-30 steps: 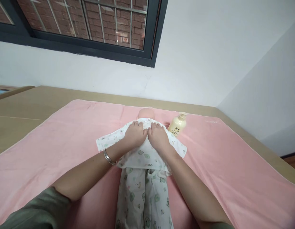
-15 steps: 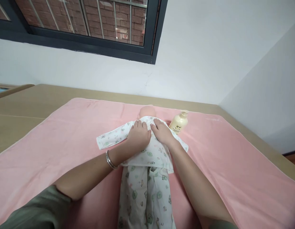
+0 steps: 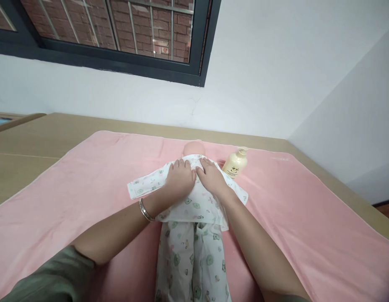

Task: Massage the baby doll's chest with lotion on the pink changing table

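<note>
The doll [image 3: 191, 197] lies lengthwise in the middle of the frame on a pink towel [image 3: 87, 180], its bald head [image 3: 194, 147] pointing toward the far wall and its legs running off the lower edge. It wears a white printed top [image 3: 194, 201] and matching trousers [image 3: 191, 260]. The left hand [image 3: 180, 178] rests palm down on the upper part of the top, fingers loosely spread, flat on the cloth and pinching nothing. The right hand [image 3: 211, 178] lies beside it in the same way, fingers open and pressing the fabric near the collar; the two hands nearly touch. A silver bangle [image 3: 145, 209] sits on the left wrist.

The clothing looks thin, soft and light, likely to wrinkle and slide under the palms, so the hems, sleeve ends or collar edge seem the best places to take hold. The body beneath probably gives a firmer base, and the head looks smooth.

A cream pump bottle [image 3: 234, 163] stands just right of the head, near the right hand. The towel covers a tan bench [image 3: 31, 138].

Hidden: the doll's face, arms inside the sleeves, and feet, cut off below. The label on the bottle is too small to read.
</note>
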Action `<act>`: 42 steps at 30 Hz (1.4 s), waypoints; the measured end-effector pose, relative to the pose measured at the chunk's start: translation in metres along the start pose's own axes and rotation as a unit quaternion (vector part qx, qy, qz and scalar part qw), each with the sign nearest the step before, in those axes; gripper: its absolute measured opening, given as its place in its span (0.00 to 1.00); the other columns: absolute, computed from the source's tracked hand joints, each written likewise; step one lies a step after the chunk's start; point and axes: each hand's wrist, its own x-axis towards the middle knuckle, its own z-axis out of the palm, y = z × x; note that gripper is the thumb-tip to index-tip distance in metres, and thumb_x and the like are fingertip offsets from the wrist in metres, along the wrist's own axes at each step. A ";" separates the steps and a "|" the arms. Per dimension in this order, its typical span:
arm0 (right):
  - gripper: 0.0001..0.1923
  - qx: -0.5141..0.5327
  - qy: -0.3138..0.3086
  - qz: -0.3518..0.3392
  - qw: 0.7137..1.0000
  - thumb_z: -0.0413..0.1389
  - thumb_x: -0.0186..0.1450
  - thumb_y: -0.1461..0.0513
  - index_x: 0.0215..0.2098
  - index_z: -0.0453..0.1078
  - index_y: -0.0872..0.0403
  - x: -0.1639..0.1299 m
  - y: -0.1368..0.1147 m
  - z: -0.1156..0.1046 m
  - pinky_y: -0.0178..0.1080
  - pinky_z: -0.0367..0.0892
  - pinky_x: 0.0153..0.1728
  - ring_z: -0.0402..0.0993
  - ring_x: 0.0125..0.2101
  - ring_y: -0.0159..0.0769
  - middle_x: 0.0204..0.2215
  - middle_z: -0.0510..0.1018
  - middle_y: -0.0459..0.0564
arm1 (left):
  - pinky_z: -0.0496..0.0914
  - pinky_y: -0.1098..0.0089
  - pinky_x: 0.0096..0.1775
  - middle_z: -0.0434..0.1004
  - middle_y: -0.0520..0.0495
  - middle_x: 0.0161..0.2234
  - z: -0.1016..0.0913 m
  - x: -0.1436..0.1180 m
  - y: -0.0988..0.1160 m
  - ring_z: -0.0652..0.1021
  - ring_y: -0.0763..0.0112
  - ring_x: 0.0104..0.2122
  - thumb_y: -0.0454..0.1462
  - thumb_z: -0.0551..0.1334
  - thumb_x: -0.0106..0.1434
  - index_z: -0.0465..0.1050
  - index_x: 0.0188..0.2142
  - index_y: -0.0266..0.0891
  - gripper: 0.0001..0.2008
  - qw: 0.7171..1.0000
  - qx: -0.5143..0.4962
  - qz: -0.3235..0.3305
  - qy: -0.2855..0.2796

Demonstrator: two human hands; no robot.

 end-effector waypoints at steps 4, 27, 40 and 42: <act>0.27 -0.005 -0.006 0.003 1.000 0.43 0.77 0.58 0.69 0.60 0.65 0.002 0.001 -0.002 0.47 0.51 0.70 0.56 0.70 0.48 0.69 0.62 0.62 | 0.63 0.48 0.61 0.72 0.23 0.59 -0.004 -0.002 0.002 0.72 0.43 0.60 0.39 0.49 0.73 0.68 0.59 0.23 0.24 1.000 0.009 0.012 -0.005; 0.27 -0.095 -0.004 0.026 0.995 0.40 0.78 0.61 0.67 0.61 0.70 -0.009 -0.016 0.002 0.50 0.54 0.66 0.62 0.66 0.53 0.65 0.67 0.69 | 0.70 0.59 0.52 0.81 0.32 0.49 -0.019 0.012 -0.007 0.78 0.51 0.51 0.43 0.49 0.74 0.74 0.50 0.28 0.22 0.996 -0.053 -0.026 -0.065; 0.29 -0.025 -0.020 0.016 0.999 0.41 0.77 0.58 0.69 0.61 0.67 -0.007 -0.010 0.002 0.47 0.52 0.69 0.54 0.70 0.51 0.69 0.61 0.64 | 0.71 0.58 0.51 0.82 0.33 0.47 -0.010 0.015 -0.010 0.80 0.51 0.49 0.44 0.47 0.74 0.75 0.49 0.30 0.23 0.997 -0.046 -0.033 -0.043; 0.31 -0.016 -0.022 0.019 0.999 0.41 0.77 0.56 0.71 0.56 0.67 -0.002 -0.004 0.004 0.48 0.48 0.70 0.52 0.71 0.50 0.71 0.58 0.63 | 0.71 0.57 0.52 0.82 0.32 0.48 -0.008 0.016 -0.011 0.80 0.50 0.49 0.44 0.47 0.74 0.74 0.50 0.29 0.23 0.998 -0.046 -0.034 -0.041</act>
